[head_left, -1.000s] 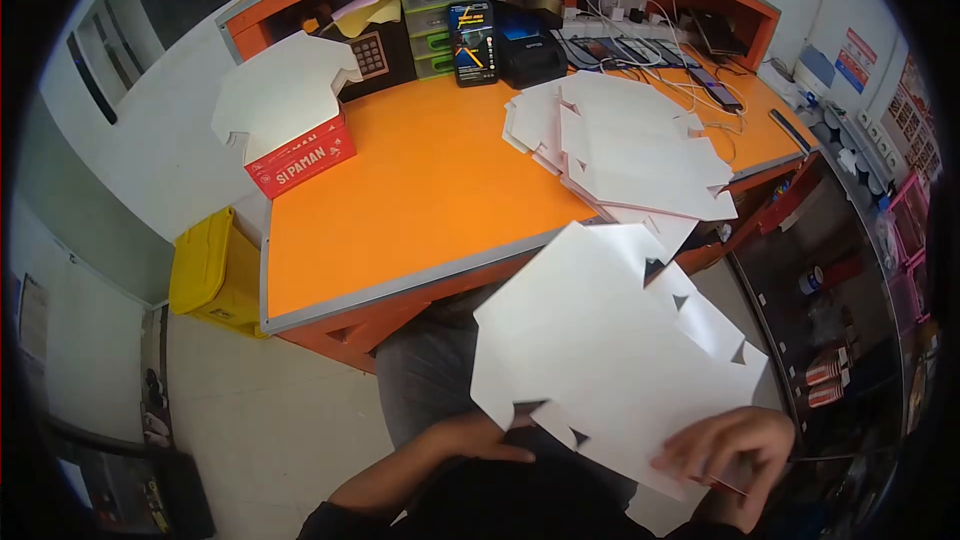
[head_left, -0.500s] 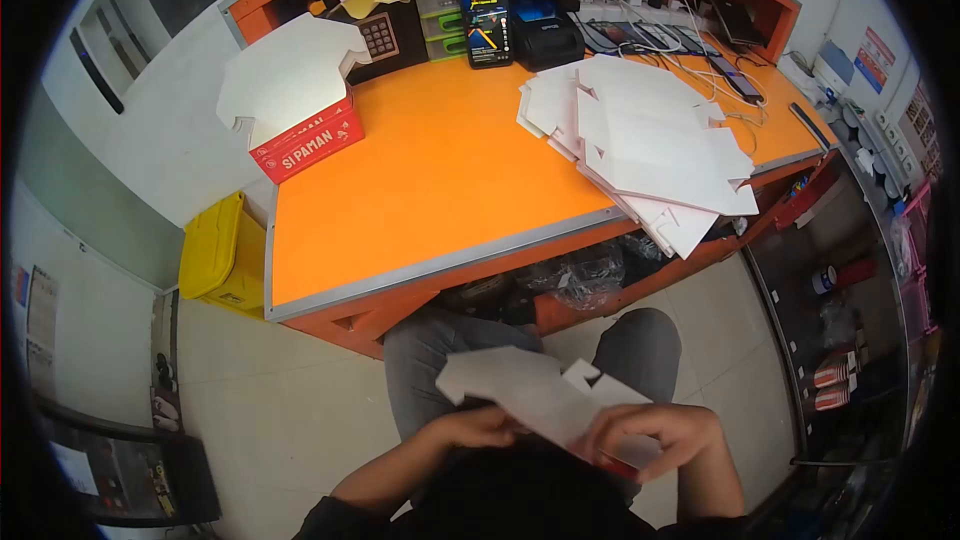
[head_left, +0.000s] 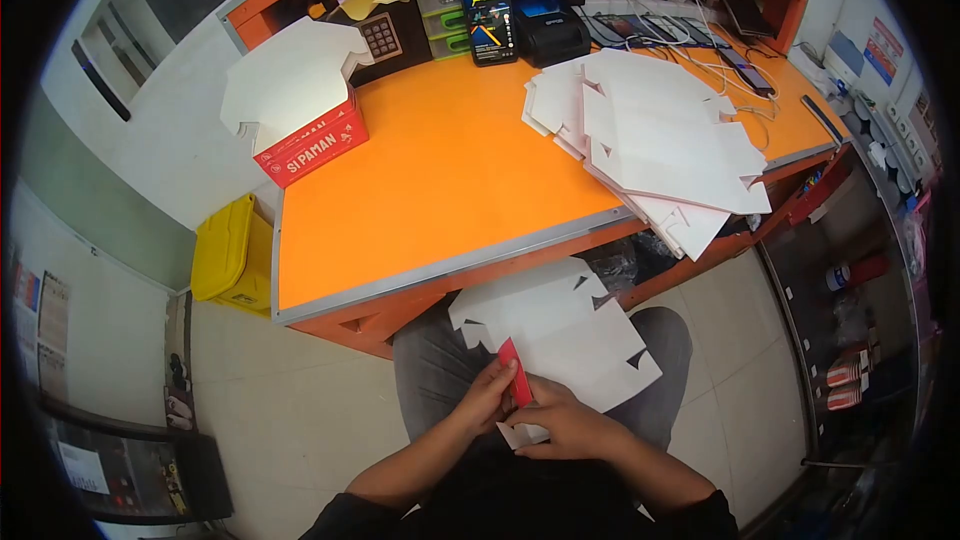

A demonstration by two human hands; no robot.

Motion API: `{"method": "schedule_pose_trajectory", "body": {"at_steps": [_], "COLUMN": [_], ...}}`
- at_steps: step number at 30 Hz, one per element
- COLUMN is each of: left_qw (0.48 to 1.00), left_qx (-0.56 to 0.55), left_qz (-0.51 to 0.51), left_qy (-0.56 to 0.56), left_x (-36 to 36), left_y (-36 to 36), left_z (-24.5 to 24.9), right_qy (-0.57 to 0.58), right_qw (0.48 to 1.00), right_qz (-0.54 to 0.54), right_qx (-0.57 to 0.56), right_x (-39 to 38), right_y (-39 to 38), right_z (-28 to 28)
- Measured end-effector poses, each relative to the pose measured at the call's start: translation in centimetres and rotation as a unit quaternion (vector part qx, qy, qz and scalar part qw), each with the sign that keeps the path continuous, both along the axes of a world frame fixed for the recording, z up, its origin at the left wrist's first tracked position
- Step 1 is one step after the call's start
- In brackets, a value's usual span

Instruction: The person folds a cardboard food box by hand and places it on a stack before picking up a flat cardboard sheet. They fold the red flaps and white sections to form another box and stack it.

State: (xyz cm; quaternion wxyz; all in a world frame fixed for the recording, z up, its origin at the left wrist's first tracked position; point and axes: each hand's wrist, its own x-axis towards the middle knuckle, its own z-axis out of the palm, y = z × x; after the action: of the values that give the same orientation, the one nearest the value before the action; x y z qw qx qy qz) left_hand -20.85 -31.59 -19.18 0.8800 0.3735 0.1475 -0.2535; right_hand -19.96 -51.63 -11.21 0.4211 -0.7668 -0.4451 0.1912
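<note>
Over my lap lies a cardboard box blank (head_left: 560, 335), its white inner side up and its cut slots showing along the edges. A red-faced flap of it is folded up at the near left. My left hand (head_left: 490, 390) pinches this flap between thumb and fingers. My right hand (head_left: 565, 423) grips the near edge beside it, where a small white flap sticks out under the fingers. Some fingertips of both hands are hidden behind the card. On the orange table, red-and-white boxes (head_left: 312, 145) with lids raised stand at the left.
A stack of flat white blanks (head_left: 665, 130) overhangs the right front edge of the orange table (head_left: 430, 180). At the back are a phone (head_left: 486, 22), a black printer (head_left: 548, 28) and cabled devices. A yellow bin (head_left: 235, 252) stands left; a dark shelf (head_left: 830, 310) is at right.
The blank has turned and shifted forward, now lying flatter across my lap. Both hands have come close together at its near edge, and a red flap is now folded up between them.
</note>
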Motion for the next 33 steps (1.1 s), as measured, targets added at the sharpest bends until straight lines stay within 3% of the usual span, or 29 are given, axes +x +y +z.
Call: {"method": "schedule_pose_trajectory", "body": {"at_steps": [4, 7, 8, 13, 19, 22, 26, 29, 31, 33], "left_qw": [0.999, 0.993, 0.993, 0.986, 0.974, 0.957, 0.943, 0.905, 0.899, 0.889], "left_qx": [0.050, 0.104, 0.094, 0.141, 0.182, 0.242, 0.284, 0.384, 0.392, 0.406], "left_qz": [0.014, 0.051, 0.063, 0.076, 0.104, 0.104, 0.067, -0.008, -0.058, -0.103], "left_qy": [0.004, 0.036, 0.025, -0.051, -0.089, -0.118, -0.160, -0.182, -0.185, -0.183], "left_x": [0.7, 1.4, 1.7, 2.7, 2.3, 2.0, 1.7, 1.7, 1.7, 1.8], "left_y": [0.0, 0.2, 0.0, -1.4, -2.3, -2.4, -1.7, -0.5, 0.0, 0.0], "left_z": [0.4, -1.0, -0.7, 0.7, 0.6, 0.3, -0.9, -2.1, -2.3, -2.3], "right_qy": [-0.018, -0.026, 0.026, -0.082, -0.046, -0.080, 0.022, 0.160, 0.253, 0.275], "right_qw": [0.999, 0.991, 0.981, 0.917, 0.891, 0.898, 0.908, 0.901, 0.886, 0.882], "right_qz": [-0.024, -0.104, -0.172, -0.389, -0.449, -0.431, -0.413, -0.393, -0.375, -0.373], "right_qx": [0.019, 0.076, 0.085, 0.045, 0.045, 0.033, 0.068, 0.091, 0.106, 0.084], "right_x": [0.1, 1.0, 0.8, 0.9, 0.4, 0.5, 0.4, 0.1, -0.2, -0.2], "right_y": [-0.3, -0.7, -0.7, -0.4, 0.0, 0.1, 0.0, -0.1, 0.2, 0.5], "right_z": [-0.3, -1.3, -2.1, -1.6, -3.6, -3.5, -5.5, -8.0, -9.4, -9.6]}}
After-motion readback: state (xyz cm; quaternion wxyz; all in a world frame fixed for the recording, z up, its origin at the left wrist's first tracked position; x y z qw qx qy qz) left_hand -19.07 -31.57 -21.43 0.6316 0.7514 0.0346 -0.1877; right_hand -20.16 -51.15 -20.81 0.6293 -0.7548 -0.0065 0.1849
